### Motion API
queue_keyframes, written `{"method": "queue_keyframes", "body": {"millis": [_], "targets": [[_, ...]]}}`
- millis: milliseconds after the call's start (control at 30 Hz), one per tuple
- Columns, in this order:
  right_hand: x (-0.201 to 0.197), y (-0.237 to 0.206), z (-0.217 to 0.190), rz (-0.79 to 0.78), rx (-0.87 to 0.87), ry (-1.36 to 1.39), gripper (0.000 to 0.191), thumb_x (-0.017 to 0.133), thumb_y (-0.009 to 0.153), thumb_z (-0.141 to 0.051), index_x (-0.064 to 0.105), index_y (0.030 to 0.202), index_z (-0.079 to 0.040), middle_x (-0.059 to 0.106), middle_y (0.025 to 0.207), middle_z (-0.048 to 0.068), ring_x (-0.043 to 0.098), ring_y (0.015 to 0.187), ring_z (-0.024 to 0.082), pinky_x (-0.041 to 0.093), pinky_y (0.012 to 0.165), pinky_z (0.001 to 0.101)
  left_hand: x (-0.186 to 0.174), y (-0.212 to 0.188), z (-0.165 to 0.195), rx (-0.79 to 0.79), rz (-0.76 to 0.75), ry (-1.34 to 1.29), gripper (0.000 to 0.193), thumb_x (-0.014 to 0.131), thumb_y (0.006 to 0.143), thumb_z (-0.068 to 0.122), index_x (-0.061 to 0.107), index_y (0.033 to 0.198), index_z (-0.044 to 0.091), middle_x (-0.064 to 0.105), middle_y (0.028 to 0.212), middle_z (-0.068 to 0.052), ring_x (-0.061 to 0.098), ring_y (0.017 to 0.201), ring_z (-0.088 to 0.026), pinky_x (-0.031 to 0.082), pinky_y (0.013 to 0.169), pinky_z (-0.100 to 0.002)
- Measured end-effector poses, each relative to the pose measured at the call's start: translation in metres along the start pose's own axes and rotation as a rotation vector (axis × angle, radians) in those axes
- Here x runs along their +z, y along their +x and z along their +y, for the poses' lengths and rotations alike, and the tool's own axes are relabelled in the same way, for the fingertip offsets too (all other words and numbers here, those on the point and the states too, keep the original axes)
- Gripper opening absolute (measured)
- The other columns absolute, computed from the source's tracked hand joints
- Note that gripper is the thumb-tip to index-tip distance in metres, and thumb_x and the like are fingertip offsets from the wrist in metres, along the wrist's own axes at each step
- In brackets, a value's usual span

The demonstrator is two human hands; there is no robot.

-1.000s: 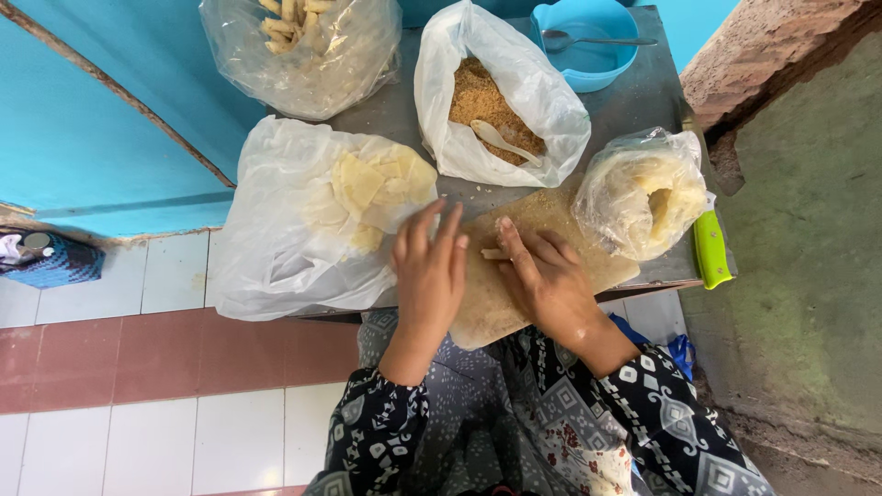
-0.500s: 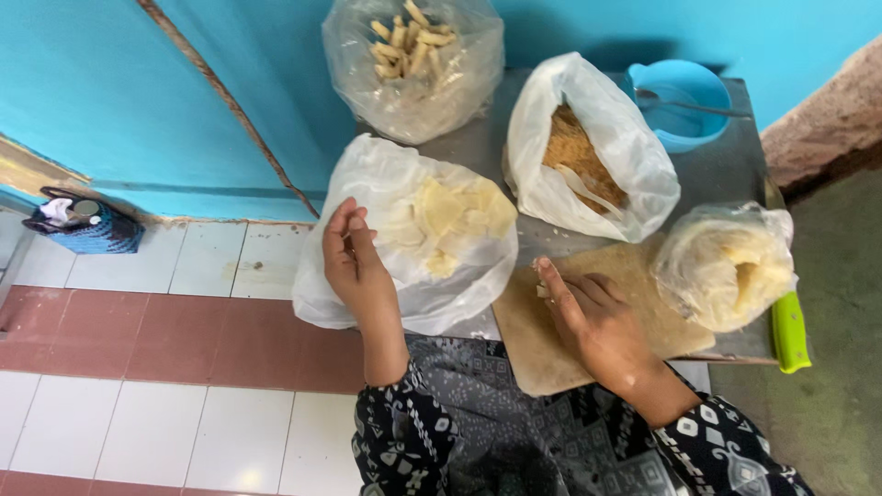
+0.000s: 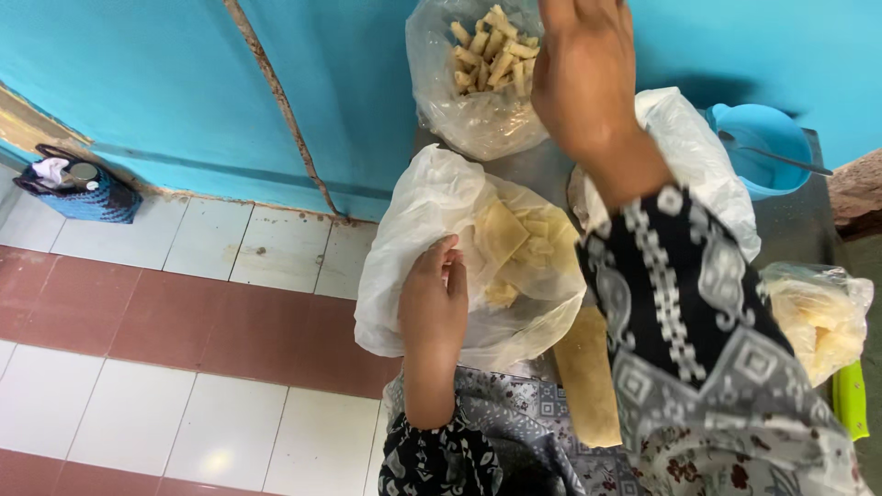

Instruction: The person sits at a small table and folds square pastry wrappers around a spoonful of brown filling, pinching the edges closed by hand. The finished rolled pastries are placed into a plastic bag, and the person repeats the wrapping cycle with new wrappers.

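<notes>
Left hand [image 3: 432, 308] is pinching the clear plastic bag of pale dough squares [image 3: 459, 257]; right hand [image 3: 583, 78], fingers hidden, is hovering over the clear bag of rolled sticks [image 3: 473, 78], already part-filled

Bag of sheets [image 3: 514, 248] lies on the worktop [image 3: 799, 230]; bag of sticks [image 3: 478, 73] behind it; bowl [image 3: 767, 156] far right; board [image 3: 588, 377] in front.

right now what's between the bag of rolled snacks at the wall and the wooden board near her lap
In the head view, the open plastic bag of pale flat squares lies between them, with the left hand gripping its near rim.
</notes>
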State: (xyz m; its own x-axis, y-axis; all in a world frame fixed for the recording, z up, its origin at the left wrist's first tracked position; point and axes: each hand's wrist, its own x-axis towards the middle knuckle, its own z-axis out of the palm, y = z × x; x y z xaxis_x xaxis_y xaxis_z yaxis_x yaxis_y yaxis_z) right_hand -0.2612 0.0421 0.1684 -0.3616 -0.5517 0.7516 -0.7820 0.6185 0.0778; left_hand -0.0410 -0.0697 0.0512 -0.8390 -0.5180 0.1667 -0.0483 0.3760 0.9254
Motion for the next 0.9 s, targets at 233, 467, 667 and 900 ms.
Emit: {"method": "queue_keyframes", "body": {"millis": [233,467,667,900], "targets": [[-0.004,-0.129,-0.09,-0.51,0.555,0.469,0.068,0.079,0.083,-0.008,0.044,0.141,-0.001,0.069,0.078,0.017,0.069,0.072,0.034,0.053,0.065,0.0431,0.007,-0.001,-0.007,-0.195,-0.045,0.094,0.027,0.06,0.103,0.025,0.076,0.101,0.003,0.078,0.086,-0.01,0.074,0.074,-0.023,0.056,0.072,-0.035],[-0.029,-0.153,-0.075,-0.233,0.907,1.029,0.069,0.077,0.086,0.0,0.044,0.146,0.001,0.068,0.085,0.014,0.063,0.073,0.015,0.049,0.064,0.0309,0.045,-0.015,-0.021,-0.173,-0.066,-0.496,0.036,0.064,0.099,0.027,0.071,0.119,-0.002,0.079,0.092,-0.007,0.075,0.081,-0.012,0.06,0.073,-0.026],[-0.071,-0.176,-0.106,-0.238,0.847,0.767,0.062,0.074,0.086,0.006,0.048,0.143,0.001,0.077,0.099,0.009,0.075,0.09,0.016,0.056,0.082,0.0254,0.061,-0.023,-0.026,-0.187,-0.13,-0.864,0.033,0.073,0.097,0.019,0.071,0.112,-0.01,0.075,0.096,-0.01,0.072,0.084,-0.014,0.063,0.077,-0.03],[-0.068,-0.213,-0.086,0.026,0.982,1.294,0.05,0.064,0.095,0.01,0.048,0.141,0.005,0.071,0.099,0.01,0.071,0.098,0.015,0.056,0.085,0.0259,0.073,-0.054,-0.028,-0.239,-0.182,-0.871,0.029,0.069,0.097,0.019,0.072,0.117,-0.002,0.075,0.095,-0.005,0.071,0.086,-0.01,0.061,0.077,-0.027]]}}
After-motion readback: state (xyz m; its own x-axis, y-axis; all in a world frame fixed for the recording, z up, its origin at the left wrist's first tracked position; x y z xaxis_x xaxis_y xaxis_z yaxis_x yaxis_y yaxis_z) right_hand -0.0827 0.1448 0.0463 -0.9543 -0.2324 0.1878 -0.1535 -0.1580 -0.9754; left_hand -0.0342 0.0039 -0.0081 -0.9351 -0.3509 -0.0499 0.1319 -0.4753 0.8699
